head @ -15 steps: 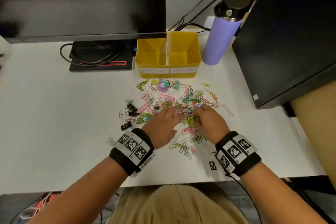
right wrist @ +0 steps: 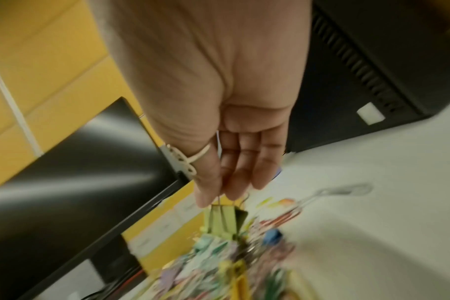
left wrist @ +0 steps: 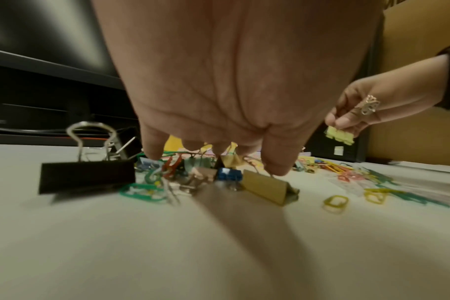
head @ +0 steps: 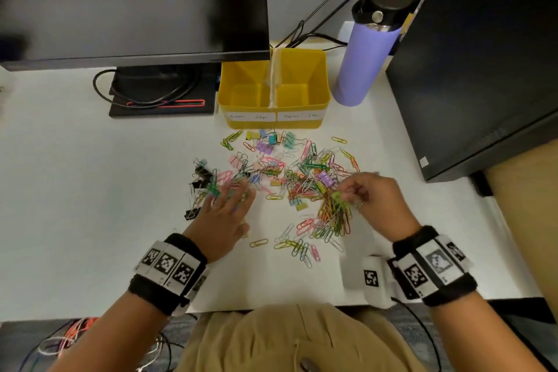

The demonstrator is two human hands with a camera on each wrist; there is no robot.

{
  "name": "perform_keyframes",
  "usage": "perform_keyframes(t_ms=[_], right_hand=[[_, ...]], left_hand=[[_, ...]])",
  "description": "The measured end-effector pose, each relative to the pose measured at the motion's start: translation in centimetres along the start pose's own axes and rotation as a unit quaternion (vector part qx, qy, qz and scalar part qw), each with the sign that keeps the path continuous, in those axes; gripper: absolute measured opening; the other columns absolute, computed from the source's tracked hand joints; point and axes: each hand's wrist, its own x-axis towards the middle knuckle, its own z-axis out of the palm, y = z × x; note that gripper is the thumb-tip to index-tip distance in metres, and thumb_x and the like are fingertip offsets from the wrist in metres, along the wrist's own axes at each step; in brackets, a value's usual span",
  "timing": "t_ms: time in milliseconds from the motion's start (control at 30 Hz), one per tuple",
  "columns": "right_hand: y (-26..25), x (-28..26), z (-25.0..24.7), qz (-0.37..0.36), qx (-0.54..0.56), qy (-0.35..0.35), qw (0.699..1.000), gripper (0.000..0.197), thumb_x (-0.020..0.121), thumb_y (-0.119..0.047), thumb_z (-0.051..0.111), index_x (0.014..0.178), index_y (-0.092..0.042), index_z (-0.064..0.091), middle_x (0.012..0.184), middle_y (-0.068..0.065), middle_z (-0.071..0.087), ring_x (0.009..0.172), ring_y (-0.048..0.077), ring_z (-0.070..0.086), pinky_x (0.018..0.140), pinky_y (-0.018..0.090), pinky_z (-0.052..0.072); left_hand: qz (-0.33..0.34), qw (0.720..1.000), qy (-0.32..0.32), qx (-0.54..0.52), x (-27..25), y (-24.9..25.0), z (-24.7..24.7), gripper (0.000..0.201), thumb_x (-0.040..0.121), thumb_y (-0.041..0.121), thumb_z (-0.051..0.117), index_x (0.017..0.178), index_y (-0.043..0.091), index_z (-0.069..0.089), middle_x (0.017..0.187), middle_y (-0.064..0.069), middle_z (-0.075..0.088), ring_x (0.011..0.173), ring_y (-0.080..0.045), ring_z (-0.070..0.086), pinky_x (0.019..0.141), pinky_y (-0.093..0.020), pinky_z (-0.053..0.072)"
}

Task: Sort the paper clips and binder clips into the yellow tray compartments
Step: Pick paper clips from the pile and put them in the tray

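My left hand (head: 225,214) has slid leftward from mid-pile, fingers (left wrist: 278,162) spread and pressing down on clips near a black binder clip (left wrist: 86,174) on the surface (head: 90,190). The yellow tray (head: 273,122) sits behind the pile. My right hand (head: 374,202) has lifted, pinching a yellow-green binder clip (right wrist: 222,221) above the paper clips (head: 332,217); motion blur smears the right wrist view.
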Motion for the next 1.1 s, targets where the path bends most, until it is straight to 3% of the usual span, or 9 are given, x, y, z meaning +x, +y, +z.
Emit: perform_keyframes(t_ms=[133, 233, 367, 633, 700, 800, 867, 967, 1100], right_hand=[[3.1, 1.6, -1.6, 0.048, -0.056, 0.036, 0.997, 0.016, 0.075, 0.006, 0.066, 0.085, -0.006, 0.07, 0.076, 0.013, 0.069, 0.068, 0.022, 0.059, 0.063, 0.006, 0.038], [4.1, 2.7, -1.6, 0.056, -0.114, 0.027, 0.991, 0.018, 0.076, 0.005, 0.065, 0.089, -0.007, 0.068, 0.086, 0.016, 0.068, 0.076, 0.022, 0.056, 0.063, 0.013, 0.037], [2.5, 3.3, -0.7, 0.015, -0.185, 0.055, 0.981, 0.014, 0.077, -0.004, 0.064, 0.089, -0.01, 0.068, 0.096, 0.015, 0.063, 0.093, 0.033, 0.056, 0.078, 0.036, 0.046], [0.0, 5.3, 1.9, 0.091, -0.188, -0.047, 0.977, 0.007, 0.085, -0.019, 0.059, 0.085, -0.016, 0.066, 0.088, 0.004, 0.069, 0.095, 0.027, 0.06, 0.088, 0.038, 0.041], [0.1, 5.4, 1.9, 0.099, -0.156, -0.042, 0.982, 0.006, 0.082, -0.013, 0.06, 0.079, -0.015, 0.065, 0.076, -0.002, 0.063, 0.088, 0.026, 0.061, 0.086, 0.038, 0.043], [0.8, 5.2, 1.0, 0.068, -0.091, -0.022, 0.993, 0.01, 0.077, -0.007, 0.063, 0.071, -0.015, 0.065, 0.071, -0.002, 0.061, 0.076, 0.023, 0.059, 0.076, 0.033, 0.047], [1.2, 4.9, -0.1, 0.043, -0.071, -0.005, 0.997, 0.011, 0.077, -0.004, 0.064, 0.071, -0.013, 0.067, 0.073, 0.001, 0.06, 0.073, 0.018, 0.053, 0.07, 0.025, 0.039], [2.2, 4.8, -1.9, 0.042, -0.085, 0.052, 0.994, 0.009, 0.075, -0.001, 0.063, 0.075, -0.008, 0.068, 0.081, 0.011, 0.064, 0.076, 0.021, 0.051, 0.071, 0.029, 0.039], [3.4, 4.9, -3.2, 0.09, -0.207, 0.07, 0.972, 0.018, 0.078, -0.008, 0.063, 0.095, -0.004, 0.066, 0.097, 0.021, 0.064, 0.092, 0.04, 0.057, 0.079, 0.045, 0.047]], left_hand=[[-0.028, 0.996, -0.052, -0.068, 0.0, -0.7, -0.6, 0.086, 0.07, 0.056, -0.002, 0.149, 0.023, 0.004, 0.156, -0.006, -0.016, 0.143, -0.033, -0.014, 0.116, -0.056, 0.013], [-0.039, 0.993, -0.017, -0.106, 0.3, 0.2, -1.9, 0.078, 0.077, 0.057, 0.007, 0.147, 0.025, 0.02, 0.158, -0.011, -0.008, 0.144, -0.037, -0.01, 0.115, -0.056, 0.01], [-0.026, 0.994, 0.036, -0.103, 1.4, 2.4, -3.7, 0.047, 0.096, 0.031, 0.039, 0.142, 0.027, 0.032, 0.159, -0.01, -0.003, 0.146, -0.035, -0.007, 0.116, -0.055, 0.007], [0.122, 0.99, -0.047, 0.047, 4.3, 7.7, -5.0, 0.051, 0.1, 0.029, 0.031, 0.148, 0.025, 0.014, 0.158, -0.004, -0.013, 0.146, -0.03, -0.013, 0.114, -0.059, -0.004], [0.115, 0.99, -0.033, 0.073, 4.2, 7.4, -3.9, 0.05, 0.098, 0.034, 0.032, 0.146, 0.022, 0.022, 0.159, -0.008, -0.006, 0.146, -0.033, -0.005, 0.114, -0.061, 0.004], [0.082, 0.992, -0.037, 0.092, 3.3, 6.0, -3.4, 0.05, 0.082, 0.043, 0.035, 0.124, 0.027, 0.058, 0.145, -0.01, 0.044, 0.131, -0.035, 0.044, 0.094, -0.06, 0.042], [0.057, 0.992, -0.068, 0.085, 2.7, 4.8, -2.9, 0.053, 0.077, 0.045, 0.031, 0.118, 0.029, 0.06, 0.138, -0.011, 0.052, 0.123, -0.035, 0.052, 0.086, -0.058, 0.047], [0.028, 0.995, -0.043, 0.08, 2.2, 2.5, -2.4, 0.054, 0.08, 0.046, 0.029, 0.123, 0.03, 0.054, 0.144, -0.013, 0.034, 0.129, -0.038, 0.035, 0.089, -0.062, 0.041], [-0.041, 0.999, -0.005, -0.036, 2.5, 2.0, -4.4, 0.05, 0.091, 0.044, 0.021, 0.129, 0.031, 0.05, 0.157, -0.011, 0.015, 0.143, -0.041, 0.003, 0.112, -0.058, 0.012]])
